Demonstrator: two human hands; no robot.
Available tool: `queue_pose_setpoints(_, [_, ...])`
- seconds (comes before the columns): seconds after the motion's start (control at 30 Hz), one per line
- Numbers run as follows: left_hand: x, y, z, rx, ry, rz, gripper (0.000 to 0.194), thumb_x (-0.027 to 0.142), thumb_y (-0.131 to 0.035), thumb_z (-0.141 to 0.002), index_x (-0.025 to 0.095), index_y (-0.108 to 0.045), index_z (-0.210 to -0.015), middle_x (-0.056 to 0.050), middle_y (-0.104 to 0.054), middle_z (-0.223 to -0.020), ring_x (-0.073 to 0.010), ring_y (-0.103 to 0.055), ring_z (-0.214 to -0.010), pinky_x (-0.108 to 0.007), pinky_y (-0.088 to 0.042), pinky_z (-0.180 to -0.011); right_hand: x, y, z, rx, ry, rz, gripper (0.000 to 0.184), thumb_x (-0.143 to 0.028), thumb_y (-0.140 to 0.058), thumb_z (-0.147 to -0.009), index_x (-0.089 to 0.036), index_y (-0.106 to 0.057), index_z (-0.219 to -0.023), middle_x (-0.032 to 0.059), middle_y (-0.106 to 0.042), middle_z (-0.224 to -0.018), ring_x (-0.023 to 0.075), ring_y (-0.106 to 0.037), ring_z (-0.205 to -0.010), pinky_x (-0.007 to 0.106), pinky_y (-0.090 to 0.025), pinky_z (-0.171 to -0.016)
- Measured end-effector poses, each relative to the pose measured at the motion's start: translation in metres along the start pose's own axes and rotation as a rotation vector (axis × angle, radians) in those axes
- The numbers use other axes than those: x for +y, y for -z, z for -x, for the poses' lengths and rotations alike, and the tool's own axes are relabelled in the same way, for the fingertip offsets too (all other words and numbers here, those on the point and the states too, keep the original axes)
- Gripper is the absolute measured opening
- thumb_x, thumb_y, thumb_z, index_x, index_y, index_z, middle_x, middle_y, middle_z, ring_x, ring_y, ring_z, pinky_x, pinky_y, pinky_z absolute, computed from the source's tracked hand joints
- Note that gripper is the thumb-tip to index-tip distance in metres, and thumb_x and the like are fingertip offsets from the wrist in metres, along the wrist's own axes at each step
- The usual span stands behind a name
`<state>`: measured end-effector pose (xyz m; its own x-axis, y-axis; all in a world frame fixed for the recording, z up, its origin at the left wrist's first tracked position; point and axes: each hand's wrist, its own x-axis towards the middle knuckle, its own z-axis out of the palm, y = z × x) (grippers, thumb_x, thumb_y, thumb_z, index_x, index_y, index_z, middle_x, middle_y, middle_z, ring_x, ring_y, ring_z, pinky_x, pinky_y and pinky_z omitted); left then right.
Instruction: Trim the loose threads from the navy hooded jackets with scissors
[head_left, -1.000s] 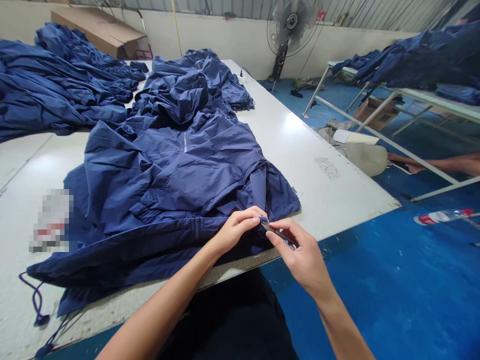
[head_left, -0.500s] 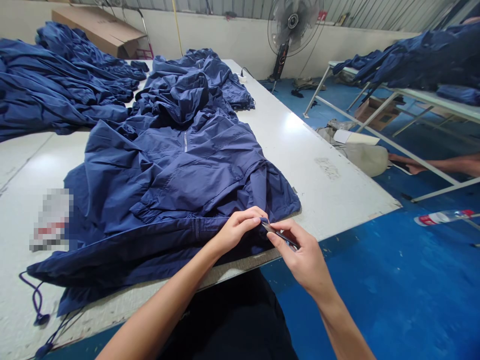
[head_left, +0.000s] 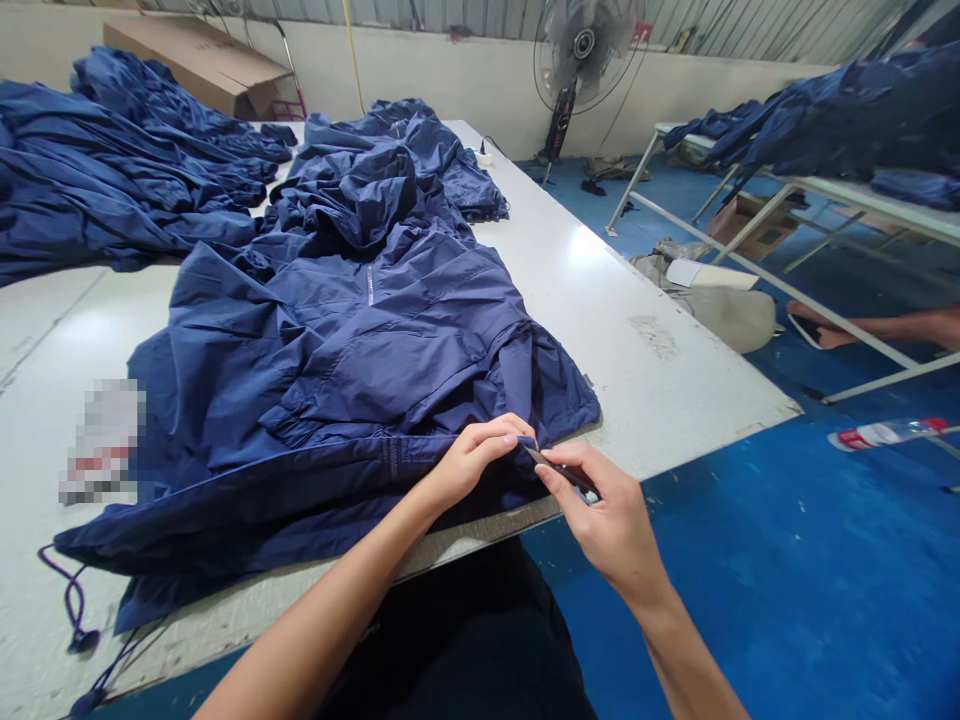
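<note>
A broad white-topped table (head_left: 622, 400) with a worn near edge carries everything the hands work on. Along its left side, well beyond the hands, spreads a crumpled heap of navy-blue garments (head_left: 112, 170).

The navy-blue hooded jacket of thin, faintly shiny woven fabric (head_left: 360, 370) lies on the near part of the table, its hood away from the person and its hem along the near edge. From its many soft creases, it should be light, limp and rather slippery; loose layers would likely slide over one another, so the thicker double hem looks the surest place to hold, close to the spot being handled.

The bare left hand (head_left: 476, 450) has its fingers and thumb pinched narrowly on the hem, towards its right end. Just beside it, the bare right hand (head_left: 600, 500) holds a slim, dark, pointed metal tool (head_left: 538, 458) between thumb and fingers, its tip at the hem beside the left fingertips. Whether the tip touches the cloth, or the tool's blades are parted, I cannot tell.

At the jacket's other lower corner hangs a thin dark drawcord loop (head_left: 71, 595), ending in a small dark round toggle (head_left: 84, 640), an easily caught part. A small pale metallic zip (head_left: 370, 285) marks the upper front.
</note>
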<state>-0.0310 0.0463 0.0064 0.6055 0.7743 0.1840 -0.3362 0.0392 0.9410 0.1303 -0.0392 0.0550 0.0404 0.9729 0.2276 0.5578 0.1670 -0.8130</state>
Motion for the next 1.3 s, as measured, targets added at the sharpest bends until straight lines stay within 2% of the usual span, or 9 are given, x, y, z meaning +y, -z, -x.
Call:
queue_pose_setpoints(0.33, [-0.002,-0.001,-0.001,0.021,0.010,0.022,0.028,0.036,-0.054,-0.090,0.015,-0.068,-0.078,-0.008,-0.063,-0.094,-0.0229,-0.056,-0.091,-0.035,-0.040,-0.090,0.005,0.007,0.003,0.084,-0.035,0.000,0.015,-0.036,-0.063,-0.092,-0.023,-0.066,-0.097,0.0049,-0.071,-0.094,0.0204,-0.068,-0.088,0.030,-0.055,-0.077])
queue_pose_setpoints(0.73, [-0.002,0.001,0.000,0.009,0.012,0.001,0.030,0.038,-0.055,-0.089,0.014,-0.070,-0.077,-0.009,-0.064,-0.095,-0.0242,-0.057,-0.094,-0.036,-0.041,-0.091,0.003,0.002,0.001,0.013,0.022,0.049,0.011,-0.034,-0.061,-0.094,-0.024,-0.065,-0.097,0.0048,-0.070,-0.094,0.0199,-0.067,-0.087,0.031,-0.055,-0.079])
queue_pose_setpoints(0.9, [-0.002,0.000,0.000,0.003,-0.005,0.026,0.028,0.034,-0.055,-0.090,0.014,-0.070,-0.078,-0.010,-0.064,-0.095,-0.0241,-0.057,-0.094,-0.036,-0.041,-0.094,0.006,0.004,0.000,0.232,-0.072,0.003,0.022,-0.041,-0.062,-0.092,-0.022,-0.066,-0.103,0.0071,-0.071,-0.099,0.0213,-0.068,-0.089,0.031,-0.056,-0.077])
queue_pose_setpoints(0.97, [-0.002,0.000,-0.001,-0.001,-0.005,0.024,0.027,0.033,-0.055,-0.090,0.014,-0.070,-0.077,-0.010,-0.065,-0.095,-0.0245,-0.058,-0.095,-0.037,-0.040,-0.096,0.005,0.004,0.001,0.266,-0.107,-0.057,0.028,-0.043,-0.059,-0.093,-0.022,-0.066,-0.109,0.0078,-0.070,-0.101,0.0213,-0.068,-0.092,0.030,-0.056,-0.079])
queue_pose_setpoints(1.07, [-0.002,0.001,-0.001,-0.009,-0.003,0.001,0.027,0.035,-0.056,-0.089,0.015,-0.070,-0.078,-0.010,-0.065,-0.097,-0.0254,-0.059,-0.097,-0.039,-0.041,-0.097,0.003,0.001,0.001,0.192,-0.144,-0.132,0.038,-0.045,-0.061,-0.091,-0.022,-0.063,-0.122,0.0061,-0.068,-0.099,0.0163,-0.066,-0.080,0.026,-0.056,-0.071])
queue_pose_setpoints(1.13, [0.000,0.000,0.000,-0.019,-0.013,-0.032,0.027,0.037,-0.057,-0.088,0.015,-0.070,-0.080,-0.010,-0.064,-0.102,-0.0262,-0.058,-0.102,-0.040,-0.040,-0.100,0.003,-0.001,0.001,0.108,-0.149,-0.174,0.050,-0.043,-0.065,-0.088,-0.025,-0.056,-0.133,0.0055,-0.066,-0.107,0.0121,-0.063,-0.071,0.022,-0.055,-0.063])
queue_pose_setpoints(1.2, [0.006,-0.003,0.003,-0.028,-0.040,-0.107,0.025,0.037,-0.057,-0.089,0.016,-0.071,-0.084,-0.011,-0.062,-0.111,-0.0269,-0.057,-0.111,-0.042,-0.039,-0.104,0.005,0.000,-0.001,0.034,-0.135,-0.199,0.056,-0.040,-0.068,-0.086,-0.027,-0.052,-0.138,0.0061,-0.065,-0.118,0.0127,-0.065,-0.079,0.022,-0.056,-0.067])
queue_pose_setpoints(1.23, [0.011,-0.006,0.006,-0.039,-0.052,-0.173,0.024,0.035,-0.057,-0.090,0.017,-0.071,-0.088,-0.011,-0.060,-0.117,-0.0269,-0.056,-0.116,-0.042,-0.037,-0.107,0.007,0.002,-0.003,0.002,-0.114,-0.197,0.053,-0.038,-0.068,-0.086,-0.027,-0.054,-0.136,0.0063,-0.066,-0.119,0.0145,-0.066,-0.087,0.023,-0.057,-0.072])
queue_pose_setpoints(1.3, [0.028,-0.013,0.013,-0.077,-0.061,-0.362,0.021,0.029,-0.056,-0.091,0.020,-0.071,-0.101,-0.011,-0.055,-0.131,-0.0255,-0.054,-0.122,-0.041,-0.035,-0.111,0.012,0.010,-0.009,-0.057,-0.025,-0.150,0.036,-0.034,-0.067,-0.086,-0.025,-0.066,-0.121,0.0063,-0.069,-0.110,0.0181,-0.067,-0.095,0.025,-0.057,-0.079])
